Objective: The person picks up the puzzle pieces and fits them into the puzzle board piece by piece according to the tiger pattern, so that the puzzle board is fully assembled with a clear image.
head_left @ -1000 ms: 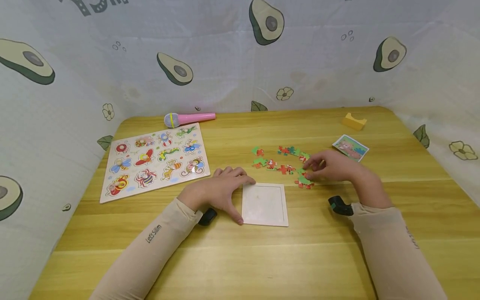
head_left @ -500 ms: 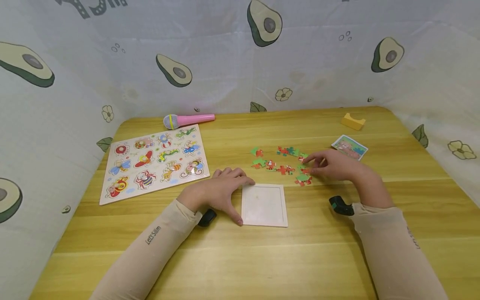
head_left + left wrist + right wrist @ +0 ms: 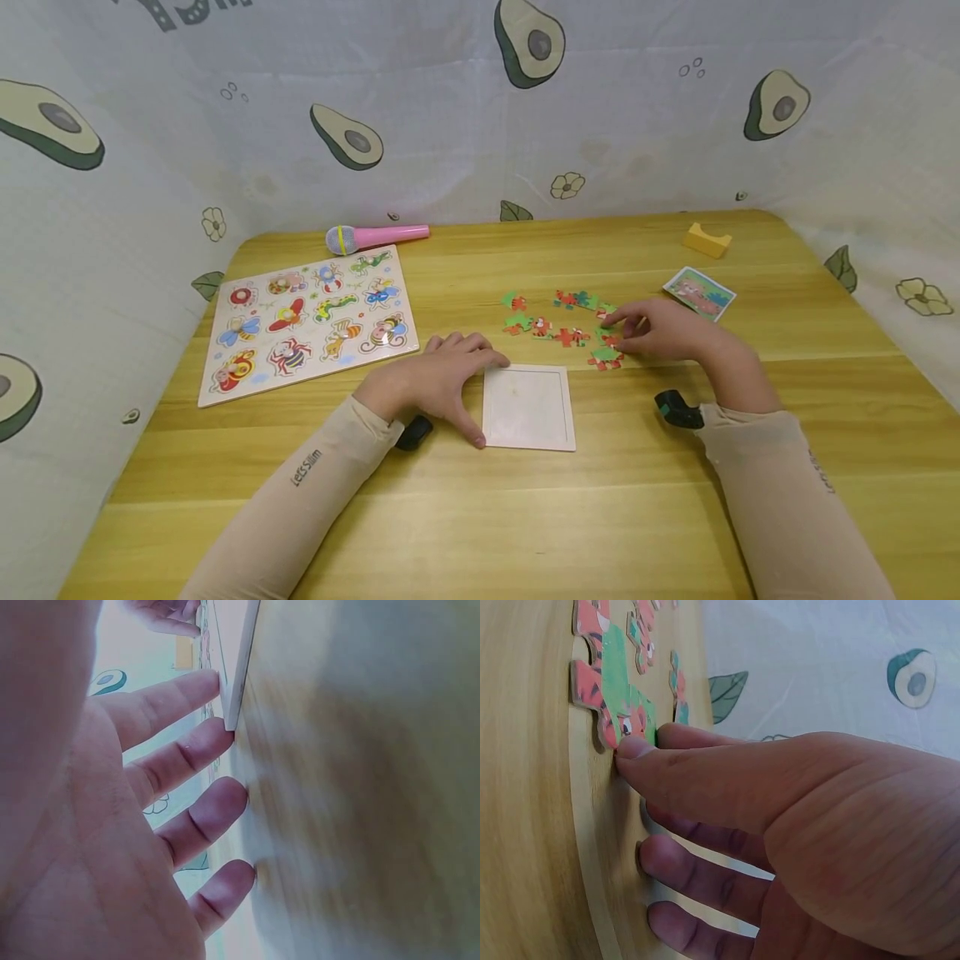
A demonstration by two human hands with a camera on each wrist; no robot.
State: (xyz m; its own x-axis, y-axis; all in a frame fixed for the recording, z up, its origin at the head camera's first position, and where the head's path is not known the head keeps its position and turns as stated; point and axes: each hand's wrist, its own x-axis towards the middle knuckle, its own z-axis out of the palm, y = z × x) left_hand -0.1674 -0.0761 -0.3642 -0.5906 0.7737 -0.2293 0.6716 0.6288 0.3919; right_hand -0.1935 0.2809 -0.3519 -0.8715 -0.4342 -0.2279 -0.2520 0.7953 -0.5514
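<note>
My left hand (image 3: 444, 379) lies spread at the left side of a pale square board (image 3: 528, 408), thumb at its near corner and index finger at its far corner. In the left wrist view, fingertips touch the board's edge (image 3: 238, 682) and the table. Between the thumb and index finger of my right hand (image 3: 663, 333) is a red-and-green jigsaw piece (image 3: 634, 720); the fingers partly hide it. It lies against other jigsaw pieces (image 3: 615, 667) on the table. More jigsaw pieces (image 3: 572, 337) lie beyond the board, some of them joined.
An insect peg puzzle (image 3: 315, 321) lies at the left of the wooden table (image 3: 480, 517), with a pink toy microphone (image 3: 378, 238) behind it. A small picture card (image 3: 700, 292) and a yellow block (image 3: 707, 241) lie at the right. A patterned cloth (image 3: 442, 100) hangs behind.
My right hand's fingertips have shifted slightly left and away from me, and the pieces at them have moved a little the same way. The left hand and board stay put.
</note>
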